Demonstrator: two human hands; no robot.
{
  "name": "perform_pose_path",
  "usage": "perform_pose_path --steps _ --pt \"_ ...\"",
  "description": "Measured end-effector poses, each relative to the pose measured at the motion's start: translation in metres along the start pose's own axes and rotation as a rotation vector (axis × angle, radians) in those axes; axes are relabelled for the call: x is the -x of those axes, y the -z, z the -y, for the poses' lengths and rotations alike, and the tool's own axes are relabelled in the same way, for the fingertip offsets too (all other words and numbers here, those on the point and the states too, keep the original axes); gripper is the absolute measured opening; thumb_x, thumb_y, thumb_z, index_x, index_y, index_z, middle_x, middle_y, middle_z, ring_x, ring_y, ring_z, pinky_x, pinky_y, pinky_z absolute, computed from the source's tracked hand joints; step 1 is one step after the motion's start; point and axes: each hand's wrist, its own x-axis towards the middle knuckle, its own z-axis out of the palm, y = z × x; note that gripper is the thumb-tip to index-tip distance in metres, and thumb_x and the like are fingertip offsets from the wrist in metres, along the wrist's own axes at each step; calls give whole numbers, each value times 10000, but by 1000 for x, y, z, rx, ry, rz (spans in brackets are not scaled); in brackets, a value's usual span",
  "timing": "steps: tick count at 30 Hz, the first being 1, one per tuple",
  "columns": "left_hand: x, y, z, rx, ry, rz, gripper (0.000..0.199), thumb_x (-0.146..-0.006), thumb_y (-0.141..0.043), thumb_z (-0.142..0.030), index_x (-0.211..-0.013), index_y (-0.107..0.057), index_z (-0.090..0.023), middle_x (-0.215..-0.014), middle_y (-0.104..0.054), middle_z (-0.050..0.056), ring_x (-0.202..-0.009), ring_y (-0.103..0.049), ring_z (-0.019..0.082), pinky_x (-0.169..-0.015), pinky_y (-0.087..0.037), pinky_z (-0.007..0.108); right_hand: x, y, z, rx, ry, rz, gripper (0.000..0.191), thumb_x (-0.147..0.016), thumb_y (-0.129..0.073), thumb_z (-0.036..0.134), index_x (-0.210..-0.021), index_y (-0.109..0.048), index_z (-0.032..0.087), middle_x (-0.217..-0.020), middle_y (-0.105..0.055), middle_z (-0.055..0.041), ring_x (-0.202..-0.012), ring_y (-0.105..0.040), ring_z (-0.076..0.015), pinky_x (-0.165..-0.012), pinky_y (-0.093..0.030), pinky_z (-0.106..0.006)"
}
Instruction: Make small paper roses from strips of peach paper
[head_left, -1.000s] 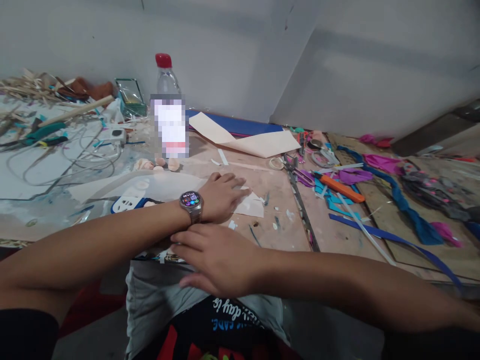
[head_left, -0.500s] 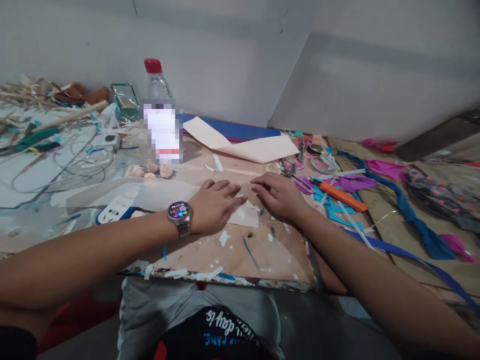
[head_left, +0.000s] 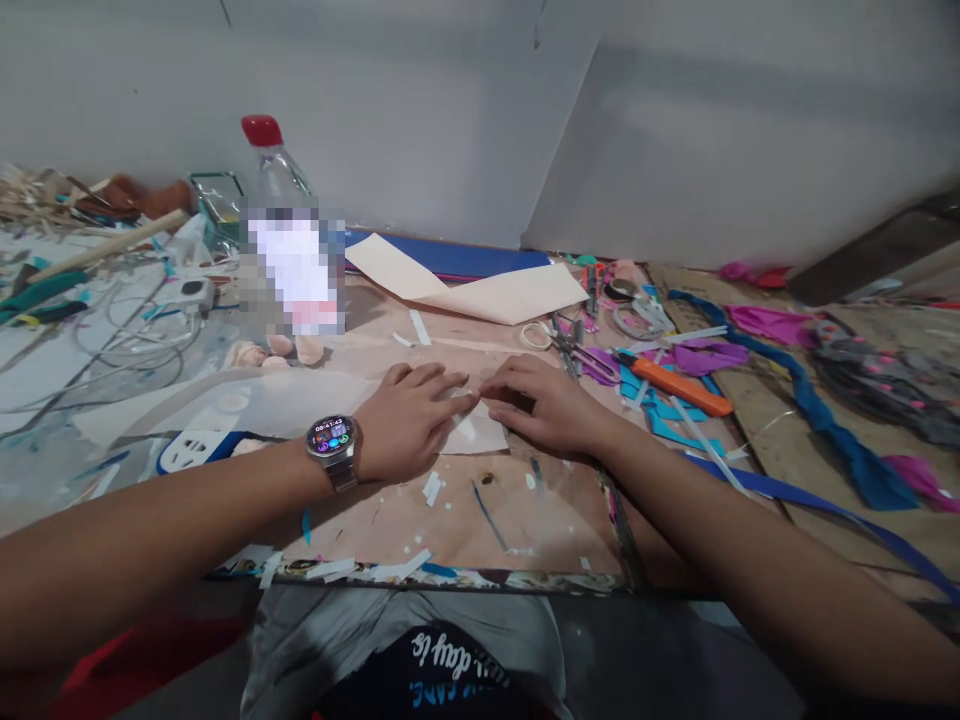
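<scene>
My left hand [head_left: 409, 420], with a smartwatch [head_left: 332, 438] on its wrist, lies palm down on a thin white sheet [head_left: 480, 432], fingers spread. The sheet's right end shows past the fingers, and a long pale translucent strip [head_left: 300, 385] stretches leftward from the hand. Close by on the right is my right hand [head_left: 536, 400], its fingers bent and its thumb apart from them. Its fingertips rest at the sheet's right part, almost meeting the left fingertips. Whether anything small lies under the right fingertips is hidden.
Behind the hands lies a folded cream paper strip [head_left: 480, 295]. A red-capped bottle [head_left: 262, 132] stands back left, partly blurred. On the right are an orange cutter knife [head_left: 679, 385], pliers [head_left: 574, 350] and fabric scraps [head_left: 772, 325]. A power strip [head_left: 199, 450] sits left.
The right hand's thumb has come away from its fingers, and its fingertips have moved closer to the left hand over the sheet. The view has shifted slightly right.
</scene>
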Motion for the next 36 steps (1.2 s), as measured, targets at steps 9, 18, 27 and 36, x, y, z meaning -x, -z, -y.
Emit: perform_pose_path --steps 9,18,27,36 --pt "1 1 1 -21 21 22 544 -995 -404 -327 -1532 -464 -262 -1642 -442 67 -1463 -423 332 -1110 -347 563 3 3 -3 10 37 63 238 -960 -644 223 -1157 -774 198 -1035 -691 -101 -988 -640 -235 -902 -525 -402" --pt "2 6 -3 35 -62 21 674 -866 -520 -262 -1536 -444 -251 -1638 -442 74 -1499 -380 330 -1173 -306 557 4 4 -1 15 11 75 264 -957 -638 232 -1178 -783 228 -1032 -691 -99 -979 -649 -237 -898 -542 -411" --pt "1 7 -6 45 -102 38 633 -822 -564 -233 -1453 -505 -219 -1578 -491 107 -1491 -374 341 -1159 -347 550 3 3 -3 10 -24 44 244 -1000 -589 229 -1165 -766 197 -1015 -699 -105 -972 -650 -233 -885 -529 -393" --pt "1 6 -6 50 -118 21 606 -831 -559 -220 -1435 -516 -198 -1536 -534 112 -1453 -416 335 -1144 -354 535 3 2 -3 -8 -59 43 222 -998 -624 276 -1150 -760 188 -1021 -700 -103 -997 -648 -234 -905 -510 -380"
